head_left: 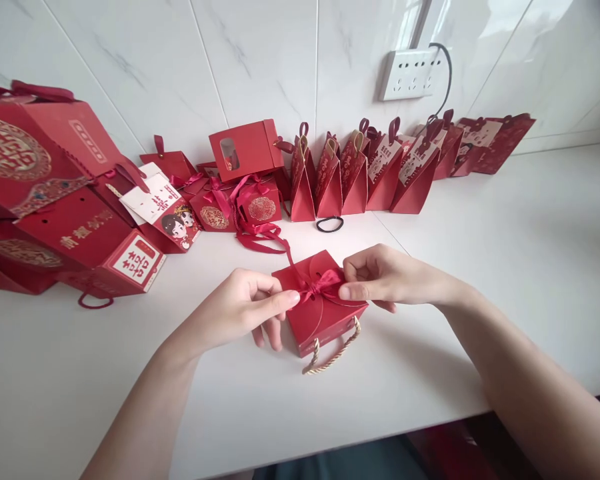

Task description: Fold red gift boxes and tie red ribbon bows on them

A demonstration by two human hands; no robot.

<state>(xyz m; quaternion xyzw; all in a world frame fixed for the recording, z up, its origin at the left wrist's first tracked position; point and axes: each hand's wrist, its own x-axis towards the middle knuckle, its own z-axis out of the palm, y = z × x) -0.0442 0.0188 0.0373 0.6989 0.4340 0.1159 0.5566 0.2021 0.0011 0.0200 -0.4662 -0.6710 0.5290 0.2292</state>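
**Pinching a ribbon bow** (321, 283)

My left hand (245, 303) grips its left side, my right hand (395, 277) its right. Beneath it, the red gift box (307, 327) sits on the white countertop (505, 233), before triangular red boxes (329, 188).

Bow (320, 285) on box (311, 327), other boxes (329, 190) behind

1. My single view looked from my head, forward and down across the bench (510, 220).
2. It sat near, with my left hand (245, 301) and right hand (391, 275) around mid-frame.
3. Past them, it reached back to the tiled wall (263, 63).
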